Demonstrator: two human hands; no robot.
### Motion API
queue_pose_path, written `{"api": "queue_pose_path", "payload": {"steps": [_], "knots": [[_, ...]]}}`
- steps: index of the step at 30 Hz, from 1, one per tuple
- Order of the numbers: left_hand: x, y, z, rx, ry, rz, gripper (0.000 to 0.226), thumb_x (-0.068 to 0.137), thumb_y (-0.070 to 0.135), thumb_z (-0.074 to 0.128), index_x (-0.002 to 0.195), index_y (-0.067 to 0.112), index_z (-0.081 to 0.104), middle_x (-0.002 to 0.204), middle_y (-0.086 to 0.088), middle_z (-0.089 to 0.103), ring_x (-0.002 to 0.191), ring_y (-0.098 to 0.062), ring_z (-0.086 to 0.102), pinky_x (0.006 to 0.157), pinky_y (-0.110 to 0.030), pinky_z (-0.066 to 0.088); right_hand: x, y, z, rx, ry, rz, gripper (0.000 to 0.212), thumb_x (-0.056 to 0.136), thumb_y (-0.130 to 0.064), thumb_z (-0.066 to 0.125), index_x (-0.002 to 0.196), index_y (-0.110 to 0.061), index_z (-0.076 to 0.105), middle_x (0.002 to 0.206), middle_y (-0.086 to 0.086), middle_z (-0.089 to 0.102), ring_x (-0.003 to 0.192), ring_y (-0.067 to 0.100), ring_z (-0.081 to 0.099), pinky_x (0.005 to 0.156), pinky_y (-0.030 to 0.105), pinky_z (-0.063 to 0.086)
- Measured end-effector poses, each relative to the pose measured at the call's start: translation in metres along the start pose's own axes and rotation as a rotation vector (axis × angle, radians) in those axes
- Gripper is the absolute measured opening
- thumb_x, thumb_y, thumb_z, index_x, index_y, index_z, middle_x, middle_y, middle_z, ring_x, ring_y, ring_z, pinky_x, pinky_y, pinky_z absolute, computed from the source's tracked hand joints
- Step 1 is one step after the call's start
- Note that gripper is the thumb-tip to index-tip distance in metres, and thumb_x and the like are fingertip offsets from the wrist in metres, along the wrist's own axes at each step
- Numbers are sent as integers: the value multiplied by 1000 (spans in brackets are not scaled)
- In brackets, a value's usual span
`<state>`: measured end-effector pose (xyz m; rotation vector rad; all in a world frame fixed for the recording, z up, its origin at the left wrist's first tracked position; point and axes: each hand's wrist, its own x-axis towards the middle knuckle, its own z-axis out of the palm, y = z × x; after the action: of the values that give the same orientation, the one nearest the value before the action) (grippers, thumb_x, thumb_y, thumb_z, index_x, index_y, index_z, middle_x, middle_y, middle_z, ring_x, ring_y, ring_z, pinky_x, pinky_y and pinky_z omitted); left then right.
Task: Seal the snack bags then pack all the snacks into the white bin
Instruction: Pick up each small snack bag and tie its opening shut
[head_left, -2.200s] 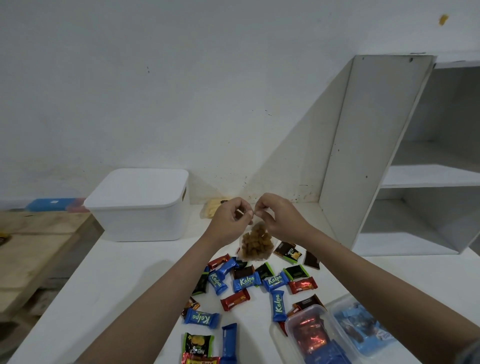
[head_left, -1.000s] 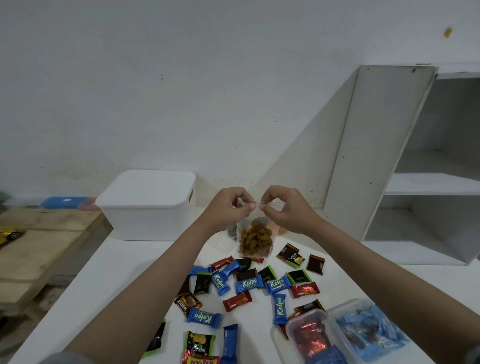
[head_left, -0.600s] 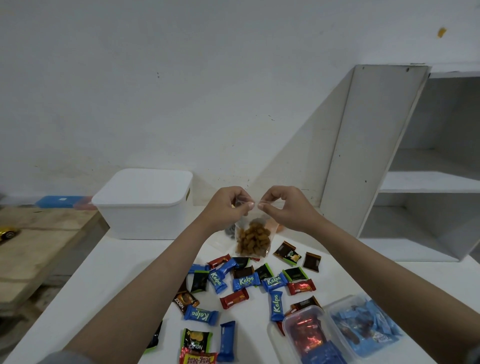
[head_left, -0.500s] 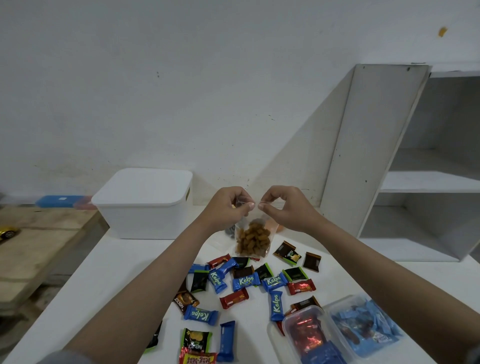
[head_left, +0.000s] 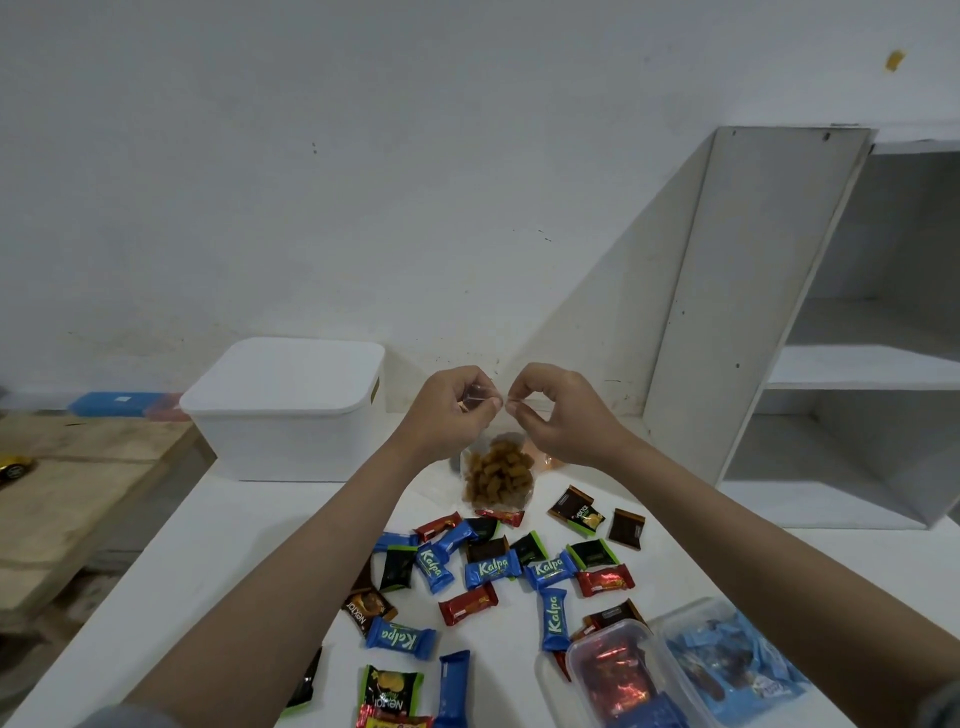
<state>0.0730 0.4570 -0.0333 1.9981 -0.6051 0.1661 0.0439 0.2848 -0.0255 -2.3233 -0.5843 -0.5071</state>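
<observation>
White bin (head_left: 291, 415): lid on, far left of the white surface (head_left: 208, 551), against the wall. Left hand (head_left: 449, 410): fingers and thumb pinch the top edge of the clear snack bag (head_left: 497, 475). Snack bag: brown pieces inside, held up above the surface between both hands. Right hand (head_left: 558, 410): pinches the same top edge, fingertips just beside the left's. Wrapped snacks (head_left: 493, 569): scattered below the bag. Clear tubs (head_left: 623, 675): near right. Shelf unit (head_left: 831, 338): far right.

Bare table (head_left: 218, 561) left of scattered wrappers (head_left: 493, 569), lidded white bin (head_left: 285, 410) rear-left, shelf unit (head_left: 753, 312) right
</observation>
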Motion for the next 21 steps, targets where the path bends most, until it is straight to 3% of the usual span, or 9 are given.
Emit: {"api": "queue_pose_path", "payload": {"steps": [3,6,8,11,14,18,21], "knots": [[1,-2,-6,-13,-9,-2,17,86,10,64,74,22,62,74,2,62,72,-17,62,71,-35,56,4,1,0,-13,-11,18,3,84,-11,64,83,-10,67,83,-1,67,81,12,61,77,26,50],[1,2,-12,-27,-49,-26,16,87,11,65,75,22,63,72,2,64,74,-20,66,63,-20,50,8,2,-2,-21,-16,55,6,84,-18,65,82,-14,68,80,-6,67,80,10,61,78,32,52],[2,4,-14,-30,-78,-32,14,86,10,66,75,20,64,71,1,65,70,-14,67,61,-13,47,9,2,-2,-22,-22,52,6,83,-20,64,83,-16,68,80,-8,66,80,9,61,79,36,52],[4,5,-17,-41,-101,-52,9,84,9,68,78,15,66,70,-1,66,63,-6,67,62,-11,48,11,-2,0,-56,-5,35,10,79,-26,59,80,-20,67,77,-13,64,78,8,61,81,43,51],[5,6,-20,-82,-91,-73,8,82,9,70,77,15,67,72,-2,68,64,-9,69,64,-15,52,13,-4,1,-94,11,36,12,77,-30,56,76,-22,65,75,-16,63,76,7,61,84,48,49],[5,5,-23,-73,-101,-83,3,83,10,70,84,8,68,77,-6,69,71,-16,72,69,-20,55,15,-6,2,-96,6,41,11,79,-28,57,76,-22,65,75,-18,61,77,6,61,87,50,47],[4,4,-22,-37,-98,-69,3,85,7,67,83,8,67,77,-4,70,69,-11,71,65,-15,52,15,-5,4,-83,-5,54,11,79,-28,58,78,-23,67,75,-20,61,80,5,61,89,49,47]]}}
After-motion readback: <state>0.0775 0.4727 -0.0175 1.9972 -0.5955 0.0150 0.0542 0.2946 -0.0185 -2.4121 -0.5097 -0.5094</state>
